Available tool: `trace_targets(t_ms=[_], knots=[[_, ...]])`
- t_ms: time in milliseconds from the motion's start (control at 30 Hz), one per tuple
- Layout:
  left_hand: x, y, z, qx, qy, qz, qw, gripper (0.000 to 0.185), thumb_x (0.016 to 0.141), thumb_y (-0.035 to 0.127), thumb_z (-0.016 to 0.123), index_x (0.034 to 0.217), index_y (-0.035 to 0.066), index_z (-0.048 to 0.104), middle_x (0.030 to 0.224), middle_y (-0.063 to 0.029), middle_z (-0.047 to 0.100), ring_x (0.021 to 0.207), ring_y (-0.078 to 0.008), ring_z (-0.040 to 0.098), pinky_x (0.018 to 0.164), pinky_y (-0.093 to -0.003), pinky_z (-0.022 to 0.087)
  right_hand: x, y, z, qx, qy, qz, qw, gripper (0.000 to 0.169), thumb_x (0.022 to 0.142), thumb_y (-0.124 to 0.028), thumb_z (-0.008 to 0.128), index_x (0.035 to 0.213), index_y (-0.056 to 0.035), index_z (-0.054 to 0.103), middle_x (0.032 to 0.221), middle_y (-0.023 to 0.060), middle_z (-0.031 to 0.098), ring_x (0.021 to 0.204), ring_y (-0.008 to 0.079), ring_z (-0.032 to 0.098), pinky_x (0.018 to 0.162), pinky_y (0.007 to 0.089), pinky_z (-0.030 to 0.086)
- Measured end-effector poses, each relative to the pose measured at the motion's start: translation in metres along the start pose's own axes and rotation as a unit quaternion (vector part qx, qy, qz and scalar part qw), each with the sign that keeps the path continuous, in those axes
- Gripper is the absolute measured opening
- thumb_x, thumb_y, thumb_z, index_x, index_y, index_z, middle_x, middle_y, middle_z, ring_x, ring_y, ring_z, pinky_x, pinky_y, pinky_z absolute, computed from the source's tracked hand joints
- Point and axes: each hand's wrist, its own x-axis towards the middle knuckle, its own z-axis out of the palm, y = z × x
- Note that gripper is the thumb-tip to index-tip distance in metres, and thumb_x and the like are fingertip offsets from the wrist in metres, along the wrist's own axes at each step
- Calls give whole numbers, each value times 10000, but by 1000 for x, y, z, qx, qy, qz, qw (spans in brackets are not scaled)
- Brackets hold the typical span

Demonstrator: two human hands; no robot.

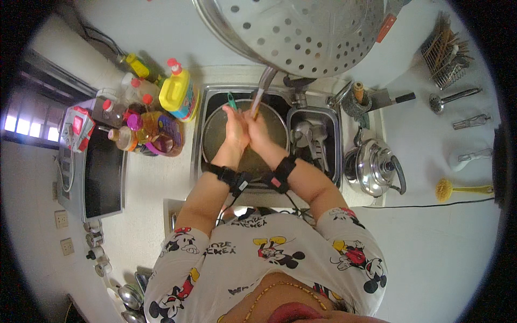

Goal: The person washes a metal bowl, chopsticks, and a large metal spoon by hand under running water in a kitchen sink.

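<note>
My left hand [236,128] and my right hand [257,128] are pressed close together over a large round metal basin [205,150] in the sink. A green handle [232,101] sticks out beyond the fingers of my left hand. Something thin and orange [255,114] shows at the fingertips of my right hand. The hands hide the rest of both, so which hand grips them is unclear. The metal faucet [266,78] reaches down just above my fingers, and a stream seems to run from it. Murky liquid fills the basin.
Right of the basin, a smaller sink bowl [336,133] holds several ladles and spatulas [319,135]. A steel kettle [373,167] stands farther right. Left are a yellow jug [179,95], several bottles [161,131] and a microwave [104,173]. A perforated steamer tray [299,36] overhangs the far side.
</note>
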Motion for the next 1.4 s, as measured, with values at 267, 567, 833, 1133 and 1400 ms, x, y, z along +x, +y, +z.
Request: trace_targets(t_ms=[267,567,833,1133,1400], knots=[[4,-26,-56,619,-101,253,736,459,887,195,434,1264,-25,293,1153,-232,470,1071,-358,453,897,-386,360,30,-54,-3,152,41,-7,988,87,881,-123,500,899,-45,467,699,24,451,626,143,454,601,298,417],[-27,0,-81,739,-91,195,638,151,869,132,482,888,23,379,723,-204,507,660,-376,522,576,-420,407,36,-77,-17,199,21,7,980,94,877,-130,516,861,-45,478,685,24,459,616,144,452,582,289,418],[-44,22,-75,711,-92,168,677,159,838,126,502,883,4,411,727,-245,554,714,-426,549,602,-459,425,7,-9,18,195,-39,35,979,130,891,-172,490,819,-67,465,639,28,453,566,162,465,543,305,425],[-83,59,-75,823,-100,112,548,173,856,146,468,851,-19,415,730,-271,545,727,-455,525,623,-501,410,11,13,25,226,196,65,952,79,878,-135,459,833,-109,400,600,18,400,452,123,370,387,290,308],[-103,72,-89,841,-126,154,504,188,856,157,472,820,-16,411,664,-262,540,663,-439,544,562,-504,419,49,2,4,145,268,-7,952,176,874,-195,467,748,-97,393,544,6,345,421,146,341,359,308,270]])
